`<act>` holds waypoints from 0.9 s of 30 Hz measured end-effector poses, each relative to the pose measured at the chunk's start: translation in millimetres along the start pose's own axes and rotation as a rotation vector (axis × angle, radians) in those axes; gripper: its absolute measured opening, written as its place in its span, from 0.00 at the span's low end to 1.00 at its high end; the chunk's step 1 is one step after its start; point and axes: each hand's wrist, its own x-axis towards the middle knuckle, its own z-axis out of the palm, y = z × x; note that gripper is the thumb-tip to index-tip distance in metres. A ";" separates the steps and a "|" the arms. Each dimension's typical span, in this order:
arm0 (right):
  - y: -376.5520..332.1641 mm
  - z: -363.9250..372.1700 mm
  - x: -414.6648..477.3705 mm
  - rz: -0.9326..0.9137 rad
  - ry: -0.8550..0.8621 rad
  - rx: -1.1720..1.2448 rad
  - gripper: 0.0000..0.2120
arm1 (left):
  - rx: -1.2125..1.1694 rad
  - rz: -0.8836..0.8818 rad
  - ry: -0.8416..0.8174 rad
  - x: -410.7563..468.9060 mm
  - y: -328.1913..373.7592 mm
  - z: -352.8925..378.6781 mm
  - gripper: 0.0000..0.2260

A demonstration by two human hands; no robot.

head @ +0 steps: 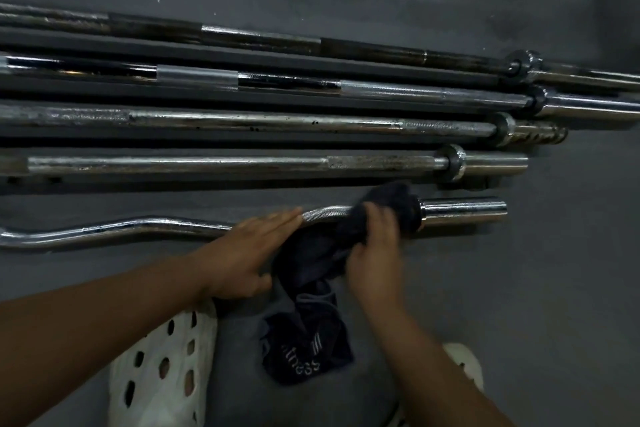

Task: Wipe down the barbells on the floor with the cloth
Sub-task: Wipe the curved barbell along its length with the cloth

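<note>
— Barbells (242, 121), where are they?

— On the grey floor (554, 288). Four straight ones lie side by side at the far side, ends to the R. The wavy curl bar (104, 229) lies nearest the person, apart from the rest.

— Start at the L. What's there?

— The curl bar's bent chrome shaft, bare, running in from the L edge. Below it, btm L, is a white clog (156, 367) w/ holes.

— L hand?

— The left hand (249, 250) lies flat on the curl bar approx. mid-shaft, fingers straight and together, pointing R along the bar. It grips nothing. Thumb sits low, just beside the cloth.

— Cloth?

— The dark cloth (311, 260) is bunched over the bar just R of those fingertips, up against the collar. Its loose end hangs down btwn the arms, w/ white stripes and lettering on it.

— R hand?

— The right hand (375, 243) has fingers curled round the bunched cloth, holding it on the bar.

— Further R?

— The curl bar's shiny sleeve (464, 210) sticks out past the cloth, uncovered. Btm R, part of a second white clog (464, 360) shows behind the R forearm.
</note>
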 end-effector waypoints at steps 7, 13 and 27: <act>41.2 -24.3 32.6 -0.052 0.038 -0.003 0.35 | -0.031 -0.023 -0.059 1.8 -3.7 -1.6 0.47; -16.9 3.6 -9.7 -0.380 -0.227 -0.172 0.33 | -0.042 -0.029 -0.067 -0.1 -1.8 -3.6 0.46; 44.2 -23.4 31.1 -0.067 0.007 -0.002 0.35 | -0.065 -0.039 -0.086 1.6 -1.2 -7.6 0.47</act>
